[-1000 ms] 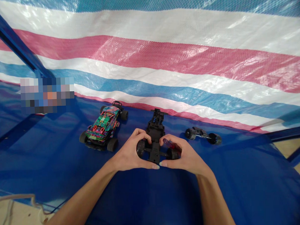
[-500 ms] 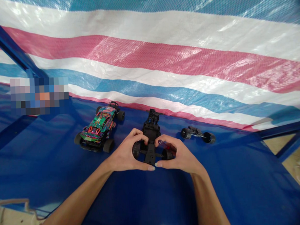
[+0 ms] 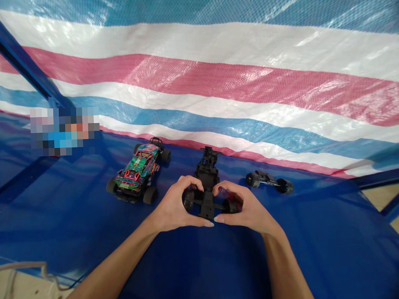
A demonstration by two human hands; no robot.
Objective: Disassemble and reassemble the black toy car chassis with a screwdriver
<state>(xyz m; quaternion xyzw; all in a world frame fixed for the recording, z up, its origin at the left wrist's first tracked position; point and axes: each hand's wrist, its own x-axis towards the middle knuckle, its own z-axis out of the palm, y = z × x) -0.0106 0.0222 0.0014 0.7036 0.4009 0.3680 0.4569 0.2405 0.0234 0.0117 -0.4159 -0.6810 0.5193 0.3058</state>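
Note:
A bare black toy car chassis [image 3: 207,173] lies on the blue table [image 3: 91,223], pointing away from me. My left hand [image 3: 175,207] curls round its near left wheel. On the other side my right hand [image 3: 244,207] wraps the near right wheel, and a small tool with a red, see-through handle [image 3: 225,193] lies under its fingers. Both thumbs meet below the chassis' near end.
A complete toy car with a green and pink body [image 3: 138,171] stands to the left. A loose axle with two wheels [image 3: 269,182] lies to the right. A striped tarp [image 3: 216,79] rises behind the table. A blue frame bar [image 3: 23,64] slants at left.
Both hands keep the same hold on the chassis. Only the camera view shifted slightly.

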